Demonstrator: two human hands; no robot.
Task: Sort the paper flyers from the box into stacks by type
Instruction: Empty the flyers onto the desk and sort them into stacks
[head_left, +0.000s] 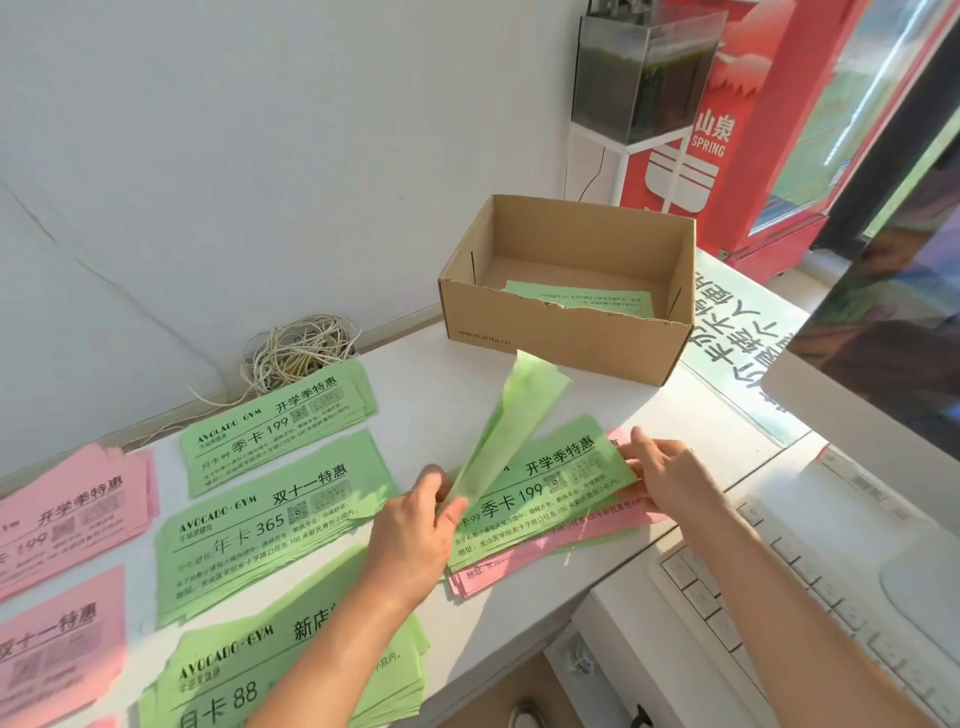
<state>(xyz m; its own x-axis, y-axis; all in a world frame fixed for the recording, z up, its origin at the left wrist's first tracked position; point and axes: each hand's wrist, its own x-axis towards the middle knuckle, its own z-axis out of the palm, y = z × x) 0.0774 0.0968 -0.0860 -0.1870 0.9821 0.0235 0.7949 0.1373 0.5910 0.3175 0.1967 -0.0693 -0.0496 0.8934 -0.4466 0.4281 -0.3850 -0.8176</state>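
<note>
My left hand (415, 525) pinches a green flyer (511, 415) that stands lifted and blurred above a mixed pile of green and pink flyers (550, 499). On that pile's right end rests my right hand (662, 475), its fingers lying on the paper. A cardboard box (566, 332) stands behind, with a green flyer (587, 299) lying inside. To the left lie three green stacks: one marked 199 (280, 426), one marked 365 (265, 519) and one marked 88 (291, 660). Pink stacks (67, 514) (57, 649) lie at the far left.
A coil of pale cord (296, 353) lies by the wall behind the stacks. A white keyboard (810, 587) and a monitor (893, 374) are at the right. A green printed sheet (743, 332) lies under the box's right side. A fish tank (644, 73) and a red cooler (753, 130) stand behind.
</note>
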